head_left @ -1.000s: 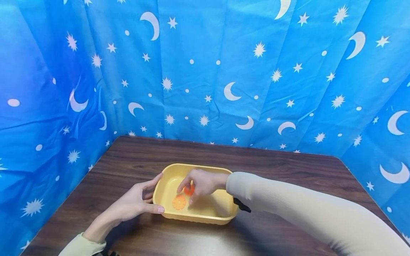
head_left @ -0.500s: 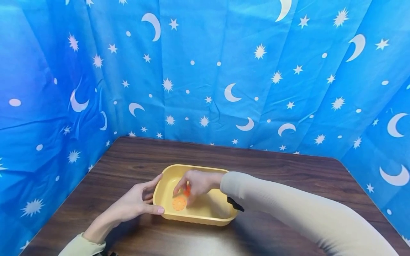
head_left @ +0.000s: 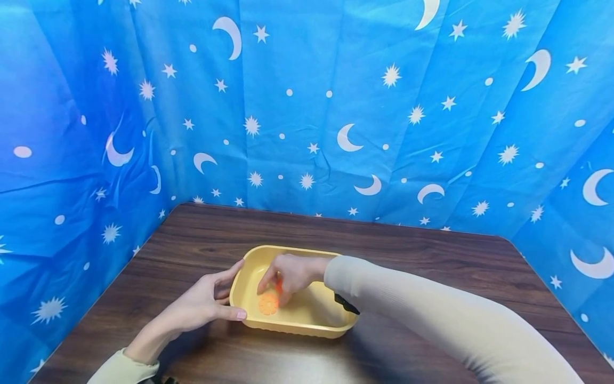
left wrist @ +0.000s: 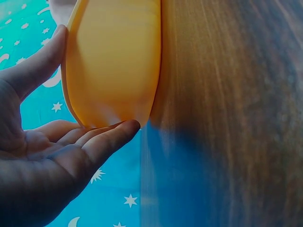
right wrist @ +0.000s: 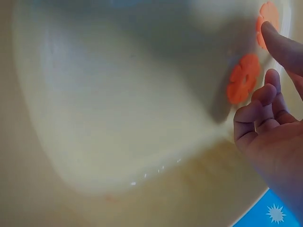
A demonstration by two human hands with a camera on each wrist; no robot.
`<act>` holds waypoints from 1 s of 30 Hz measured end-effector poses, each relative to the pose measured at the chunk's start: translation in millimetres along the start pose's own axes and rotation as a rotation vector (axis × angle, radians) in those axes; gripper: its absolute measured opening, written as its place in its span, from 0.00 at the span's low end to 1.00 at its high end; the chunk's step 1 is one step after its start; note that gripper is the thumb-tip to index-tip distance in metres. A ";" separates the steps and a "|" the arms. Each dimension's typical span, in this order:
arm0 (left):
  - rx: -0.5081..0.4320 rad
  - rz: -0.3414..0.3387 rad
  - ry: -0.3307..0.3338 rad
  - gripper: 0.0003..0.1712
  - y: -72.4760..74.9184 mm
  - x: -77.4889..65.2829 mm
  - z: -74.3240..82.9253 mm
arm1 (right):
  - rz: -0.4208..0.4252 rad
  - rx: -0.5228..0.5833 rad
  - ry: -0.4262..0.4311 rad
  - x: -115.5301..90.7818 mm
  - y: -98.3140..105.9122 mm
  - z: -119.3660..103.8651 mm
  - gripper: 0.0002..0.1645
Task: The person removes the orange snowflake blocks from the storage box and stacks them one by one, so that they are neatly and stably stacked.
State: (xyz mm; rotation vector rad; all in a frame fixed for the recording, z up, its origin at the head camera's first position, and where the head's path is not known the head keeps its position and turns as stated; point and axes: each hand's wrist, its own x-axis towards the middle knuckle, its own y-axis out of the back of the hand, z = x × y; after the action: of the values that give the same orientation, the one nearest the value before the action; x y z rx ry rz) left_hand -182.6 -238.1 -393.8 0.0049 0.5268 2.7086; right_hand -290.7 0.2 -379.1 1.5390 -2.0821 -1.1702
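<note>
A shallow yellow bin rests on the dark wooden table. My left hand holds its left end, thumb at the near corner and fingers along the end wall; the left wrist view shows the thumb against the rim. Inside the bin lies an orange flower-shaped disc with notched edges. Another such disc, redder in the head view, is mostly hidden by my right hand, which reaches down into the bin. In the right wrist view its thumb overlaps one disc, and a second disc lies beside the bent fingers.
A blue cloth printed with white moons and stars hangs behind and beside the table. Bare tabletop surrounds the bin. My right sleeve crosses over the bin's right end.
The right hand has moved slightly left inside the bin and now covers more of the redder disc. The left hand and the bin keep their places.
</note>
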 end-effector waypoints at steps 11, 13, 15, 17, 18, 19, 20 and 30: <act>-0.013 -0.018 -0.028 0.61 0.4 -0.4 -0.8 | 0.017 -0.060 -0.014 4.8 -5.4 -1.7 0.26; -0.010 -0.017 -0.028 0.61 0.5 -0.5 -1.0 | 0.016 -0.062 -0.014 4.8 -6.0 -2.2 0.26; -0.011 -0.019 -0.031 0.61 0.8 -0.6 -1.2 | 0.017 -0.067 -0.013 5.0 -6.6 -2.5 0.26; -0.015 -0.022 -0.034 0.61 0.8 -0.5 -1.4 | 0.019 -0.074 -0.011 5.2 -7.4 -2.3 0.26; -0.015 -0.023 -0.035 0.61 0.9 -0.5 -1.4 | 0.019 -0.075 -0.012 5.3 -7.7 -2.1 0.26; -0.015 -0.022 -0.035 0.61 0.9 -0.4 -1.5 | 0.022 -0.078 -0.013 5.4 -7.8 -2.0 0.26; -0.020 -0.022 -0.033 0.61 0.9 -0.4 -1.6 | 0.024 -0.080 -0.015 5.4 -8.0 -2.1 0.26; -0.030 -0.015 -0.024 0.62 0.7 -0.2 -2.2 | 0.058 -0.058 -0.050 6.1 -9.8 -2.1 0.27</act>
State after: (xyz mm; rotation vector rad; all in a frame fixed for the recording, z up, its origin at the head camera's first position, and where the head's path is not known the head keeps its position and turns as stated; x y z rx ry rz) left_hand -182.9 -239.5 -395.6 0.0246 0.4769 2.6980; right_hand -285.3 -7.1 -386.4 1.4277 -2.0906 -1.2491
